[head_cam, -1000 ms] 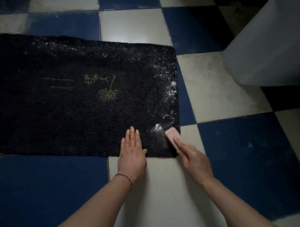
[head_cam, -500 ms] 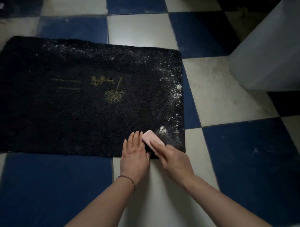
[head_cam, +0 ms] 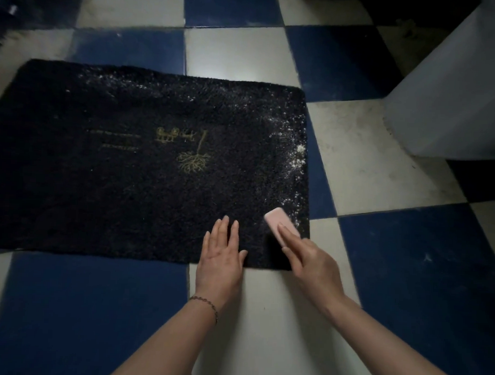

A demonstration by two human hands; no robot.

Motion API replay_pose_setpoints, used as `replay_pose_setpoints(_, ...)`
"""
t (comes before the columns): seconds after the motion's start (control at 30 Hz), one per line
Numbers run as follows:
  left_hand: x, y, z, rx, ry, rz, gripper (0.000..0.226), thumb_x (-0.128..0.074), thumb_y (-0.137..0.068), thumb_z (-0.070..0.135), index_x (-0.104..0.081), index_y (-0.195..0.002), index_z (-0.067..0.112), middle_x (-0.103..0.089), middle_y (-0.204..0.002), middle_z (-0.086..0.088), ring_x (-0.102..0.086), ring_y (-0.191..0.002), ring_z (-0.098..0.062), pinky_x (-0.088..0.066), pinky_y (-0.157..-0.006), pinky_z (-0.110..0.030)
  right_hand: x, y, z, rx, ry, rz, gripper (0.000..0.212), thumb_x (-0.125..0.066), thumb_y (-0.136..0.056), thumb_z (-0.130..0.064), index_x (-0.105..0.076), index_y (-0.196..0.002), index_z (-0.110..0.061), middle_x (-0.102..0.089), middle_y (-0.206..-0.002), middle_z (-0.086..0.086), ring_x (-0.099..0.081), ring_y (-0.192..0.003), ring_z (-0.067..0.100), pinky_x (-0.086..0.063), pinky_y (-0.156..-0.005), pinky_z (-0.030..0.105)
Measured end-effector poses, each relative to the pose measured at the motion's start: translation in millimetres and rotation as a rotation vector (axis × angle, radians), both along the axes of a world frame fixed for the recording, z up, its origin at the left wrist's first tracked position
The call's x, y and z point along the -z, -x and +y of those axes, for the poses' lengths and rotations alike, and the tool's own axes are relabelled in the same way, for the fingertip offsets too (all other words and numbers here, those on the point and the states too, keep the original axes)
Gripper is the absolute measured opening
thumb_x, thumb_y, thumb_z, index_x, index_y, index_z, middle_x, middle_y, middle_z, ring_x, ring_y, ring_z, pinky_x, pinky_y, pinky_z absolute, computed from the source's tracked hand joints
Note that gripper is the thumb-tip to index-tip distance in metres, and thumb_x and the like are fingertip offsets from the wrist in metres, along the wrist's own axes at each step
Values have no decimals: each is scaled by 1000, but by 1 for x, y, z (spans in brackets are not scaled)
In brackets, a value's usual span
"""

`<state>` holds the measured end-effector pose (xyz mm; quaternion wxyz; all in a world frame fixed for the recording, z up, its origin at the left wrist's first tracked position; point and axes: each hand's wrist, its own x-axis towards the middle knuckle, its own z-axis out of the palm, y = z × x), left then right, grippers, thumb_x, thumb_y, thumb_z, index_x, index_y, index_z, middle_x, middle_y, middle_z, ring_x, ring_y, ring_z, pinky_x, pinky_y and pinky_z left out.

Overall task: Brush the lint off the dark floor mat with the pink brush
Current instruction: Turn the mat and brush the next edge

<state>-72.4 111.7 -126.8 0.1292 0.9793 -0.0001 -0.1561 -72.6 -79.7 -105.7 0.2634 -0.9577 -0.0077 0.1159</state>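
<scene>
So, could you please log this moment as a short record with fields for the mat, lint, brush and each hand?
mat: dark floor mat, flat on the checked tile floor
lint: white specks along the mat's right edge and far edge
brush: pink brush, on the mat's near right corner
right hand: right hand holds the brush
left hand: left hand flat on the mat's near edge

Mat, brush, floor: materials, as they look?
Dark floor mat: looks like shaggy textile pile, matte; nubby tufted surface traps white lint, gold stitched-looking motif.
Pink brush: probably moulded plastic, smooth satin back with rounded corners; bristle side hidden under the right hand.
Floor: seemingly glazed ceramic tile, blue and white squares; glossy reflection, thin grout lines, some scuffing.
</scene>
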Motion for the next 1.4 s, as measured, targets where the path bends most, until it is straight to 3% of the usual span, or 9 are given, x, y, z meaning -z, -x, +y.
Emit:
replay_pose_setpoints(0.1,6,-1,7,-22,-22,3,67,-26,-104,40,12,-152,13,28,-155,-4,20,-147,-19,14,-116,-38,1,-4,33,-121,8,27,45,-47,-94,-41,-33,-134,-56,-59,-96,-1,-60,-86,23,-47,-71,37)
replay_pose_setpoints(0.23,9,0,8,-18,-17,2,66,-23,-104,39,20,-147,13,30,-153,-6,30,-138,-15,17,-114,-38,4,-23,37,-231,107,26,45,-46,-94,-42,-34,-134,-56,-60,-99,1,-61,-89,25,-46,-71,37)
replay_pose_setpoints(0.37,8,2,7,-18,-24,4,64,-20,-105,40,24,-144,14,30,-154,-6,31,-138,-16,18,-114,-39,4,-44,-15,32,72,131,42,-48,-94,-41,-37,-132,-57,-63,-117,0,-60,-100,24,-46,-77,34)
replay_pose_setpoints(0.5,7,2,6,-18,-37,20,64,-18,-105,40,21,-148,13,30,-154,-6,31,-139,-17,17,-115,-39,1,-49,-20,50,70,134,43,-47,-95,-39,-35,-132,-58,-61,-122,-1,-59,-104,23,-45,-77,33)
replay_pose_setpoints(0.63,4,1,5,-20,-72,42,65,-19,-105,41,17,-151,11,27,-157,-8,23,-146,-21,12,-118,-42,-5,-33,-4,44,4,51,44,-49,-94,-37,-37,-133,-54,-63,-108,-1,-61,-93,23,-47,-71,35)
replay_pose_setpoints(0.83,4,-10,4,-22,-128,62,67,-20,-103,39,20,-150,12,26,-158,-9,21,-146,-23,7,-119,-48,2,1,40,-208,40,48,45,-48,-93,-42,-34,-134,-56,-59,-94,-1,-61,-86,22,-45,-69,36)
replay_pose_setpoints(1.17,7,-10,9,-1,-134,46,65,-17,-103,43,28,-141,15,23,-159,-11,20,-147,-25,10,-117,-49,10,-36,-8,-37,79,60,46,-48,-94,-37,-32,-132,-59,-62,-95,-3,-59,-81,19,-41,-60,30)
replay_pose_setpoints(1.3,8,-11,8,-7,-132,41,66,-18,-103,43,28,-141,15,23,-159,-11,19,-147,-25,10,-117,-49,7,-26,4,34,0,57,45,-51,-93,-36,-38,-132,-55,-64,-106,-2,-61,-88,20,-48,-68,34)
replay_pose_setpoints(1.4,8,-12,7,-13,-131,42,67,-20,-103,43,26,-144,14,24,-158,-10,19,-147,-25,10,-117,-49,4,-1,17,-28,-2,39,48,-50,-93,-38,-32,-134,-56,-61,-101,-2,-61,-86,20,-47,-69,34)
